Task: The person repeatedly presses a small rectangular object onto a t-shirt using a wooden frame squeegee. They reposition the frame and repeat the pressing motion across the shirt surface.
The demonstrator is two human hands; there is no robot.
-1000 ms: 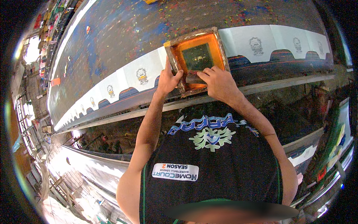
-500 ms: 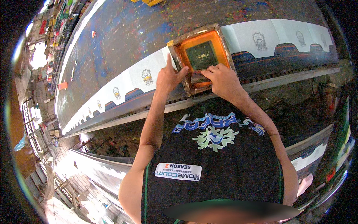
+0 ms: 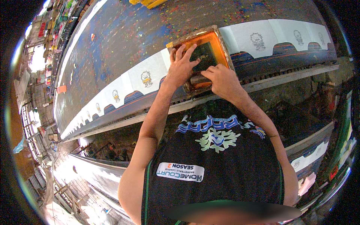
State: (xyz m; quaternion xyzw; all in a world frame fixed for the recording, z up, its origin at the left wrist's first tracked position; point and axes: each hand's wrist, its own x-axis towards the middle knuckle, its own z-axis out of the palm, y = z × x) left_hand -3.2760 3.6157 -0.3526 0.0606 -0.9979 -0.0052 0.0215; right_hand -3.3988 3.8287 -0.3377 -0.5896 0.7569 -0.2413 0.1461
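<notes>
A wooden screen-printing frame (image 3: pixel 224 47) with an orange border and a dark mesh middle lies on a white sheet strip on the long dark table. My left hand (image 3: pixel 181 67) rests over the frame's left side, fingers spread, some tips above the mesh. My right hand (image 3: pixel 224 79) is at the frame's near right corner. Its fingers are closed on a dark bar that looks like a squeegee (image 3: pixel 196 79), partly hidden, near the frame's close end. Left of the frame, the white strip (image 3: pixel 132 76) carries small printed figures; more figures show on the strip (image 3: pixel 243 35) to the right.
Colourful paint spots cover the dark table (image 3: pixel 116 41). A pale rail (image 3: pixel 281 81) runs along its near edge. Something yellow (image 3: pixel 152 3) sits at the far edge, and a small orange piece (image 3: pixel 61 89) at the left end. Another table with white sheets (image 3: pixel 315 155) stands behind me.
My left hand has moved up and right from beside the frame onto it, its fingers spreading. The right hand stays at nearly the same place on the bar.
</notes>
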